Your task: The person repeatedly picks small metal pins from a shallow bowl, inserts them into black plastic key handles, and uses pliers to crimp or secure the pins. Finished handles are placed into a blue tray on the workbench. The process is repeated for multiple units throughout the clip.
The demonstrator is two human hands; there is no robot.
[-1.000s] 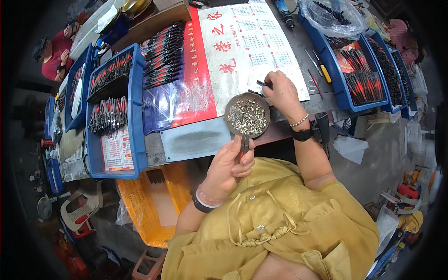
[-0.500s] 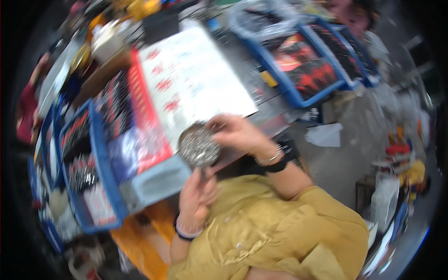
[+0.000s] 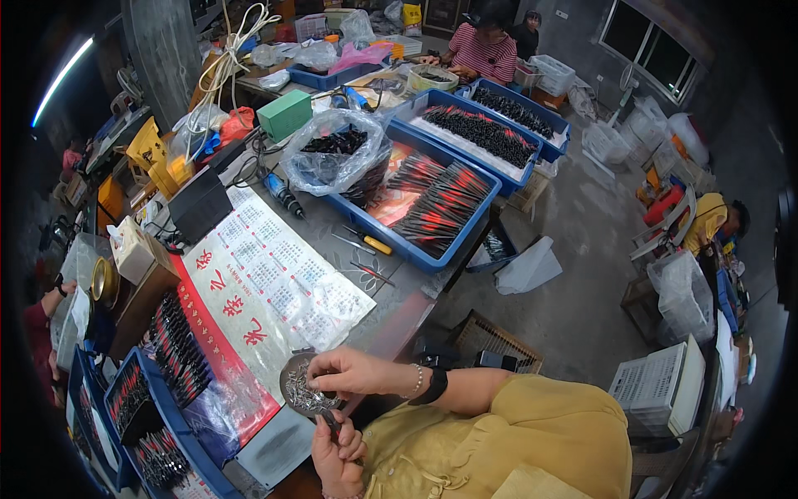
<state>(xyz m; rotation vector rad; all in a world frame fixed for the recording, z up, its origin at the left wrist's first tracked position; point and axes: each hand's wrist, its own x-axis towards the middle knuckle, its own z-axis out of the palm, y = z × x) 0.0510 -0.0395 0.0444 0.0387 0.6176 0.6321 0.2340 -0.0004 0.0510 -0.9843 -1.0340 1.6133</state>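
A round dish full of small shiny metal pieces stands at the table's near edge. Over it is my right hand, fingers bent down among the pieces; whatever they pinch is hidden. Just below the dish, my left hand is closed on a short dark rod-like piece, pointing up toward the dish's rim. A white and red calendar sheet lies under plastic beyond the dish.
Blue trays hold rows of black and red slim sticks; another blue tray stands left. A yellow-handled tool and a power tool lie on the table. Co-workers sit at the far end and right.
The view has swung up and grown sharper, showing more of the room. My right fingers have come down from the dish's side into the metal pieces. My left hand stays below the dish.
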